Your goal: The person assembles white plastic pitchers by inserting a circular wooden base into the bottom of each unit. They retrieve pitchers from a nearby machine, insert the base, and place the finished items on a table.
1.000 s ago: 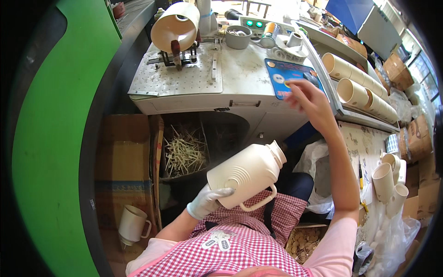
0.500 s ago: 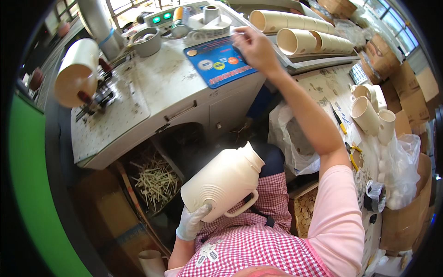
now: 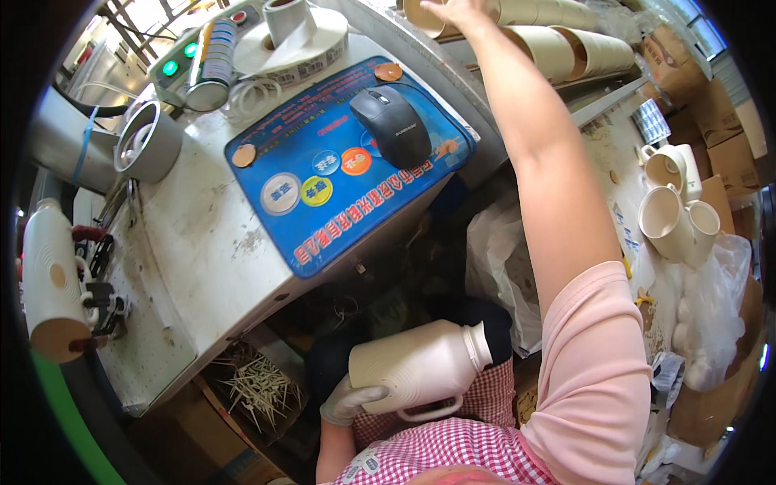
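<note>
My left hand (image 3: 352, 401), in a white glove, grips the base end of a cream plastic thermos jug shell (image 3: 420, 364). The shell lies on its side above my lap, its open neck to the right and its loop handle toward me. Stretched far forward, my right hand (image 3: 459, 10) is bare and partly cut off by the upper edge. Its visible fingers reach out over the rim of a cream cylinder (image 3: 430, 24) in a tray; whether they touch it I cannot make out. Another cream jug shell (image 3: 55, 283) sits on a fixture at the left.
A blue mouse pad (image 3: 307, 214) bears a black mouse (image 3: 392, 125). Behind it are a label roll (image 3: 319, 52), a spray can (image 3: 212, 69) and a grey ring-shaped tub (image 3: 149, 145). Cream cups (image 3: 667, 222) stand on the right bench. Thin sticks (image 3: 263, 388) fill a box below.
My right hand has moved forward from above the mouse pad to the cylinders, uncovering the mouse. The view has shifted forward and left. The jug shell stays in my left hand, turned more level.
</note>
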Available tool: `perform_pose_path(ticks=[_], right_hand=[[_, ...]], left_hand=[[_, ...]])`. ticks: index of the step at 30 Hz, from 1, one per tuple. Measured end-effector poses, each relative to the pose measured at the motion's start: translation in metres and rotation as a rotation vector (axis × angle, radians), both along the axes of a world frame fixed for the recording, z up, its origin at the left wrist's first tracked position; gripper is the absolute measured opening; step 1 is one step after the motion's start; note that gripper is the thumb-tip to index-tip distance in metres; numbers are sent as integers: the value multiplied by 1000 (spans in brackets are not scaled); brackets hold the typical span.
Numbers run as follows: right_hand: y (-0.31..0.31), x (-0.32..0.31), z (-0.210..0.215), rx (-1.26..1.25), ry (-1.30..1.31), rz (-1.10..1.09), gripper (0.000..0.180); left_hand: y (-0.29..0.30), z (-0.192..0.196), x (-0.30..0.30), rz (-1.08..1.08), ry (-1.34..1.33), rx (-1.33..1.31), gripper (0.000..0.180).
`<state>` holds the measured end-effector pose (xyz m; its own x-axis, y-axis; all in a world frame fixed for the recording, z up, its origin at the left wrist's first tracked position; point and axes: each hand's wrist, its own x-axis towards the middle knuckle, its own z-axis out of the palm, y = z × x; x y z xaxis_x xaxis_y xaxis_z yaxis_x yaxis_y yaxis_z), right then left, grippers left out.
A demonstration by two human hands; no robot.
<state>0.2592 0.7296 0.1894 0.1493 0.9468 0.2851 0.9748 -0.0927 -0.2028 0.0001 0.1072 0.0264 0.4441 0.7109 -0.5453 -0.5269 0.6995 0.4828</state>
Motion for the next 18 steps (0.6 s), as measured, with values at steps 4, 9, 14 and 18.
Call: perform_pose_path(ticks=[4, 9, 14, 18], right_hand=[[42, -1, 4, 25, -17, 75, 87], [82, 9, 12, 76, 3, 146, 65], [91, 54, 39, 143, 71, 162, 46], [36, 115, 76, 233, 247, 149, 37]], left_hand=[[11, -6, 6, 19, 30, -28, 75], [12, -13, 9, 38, 11, -65, 76], [3, -18, 10, 93, 37, -11, 75], [-9, -21, 10, 143, 78, 46, 77]])
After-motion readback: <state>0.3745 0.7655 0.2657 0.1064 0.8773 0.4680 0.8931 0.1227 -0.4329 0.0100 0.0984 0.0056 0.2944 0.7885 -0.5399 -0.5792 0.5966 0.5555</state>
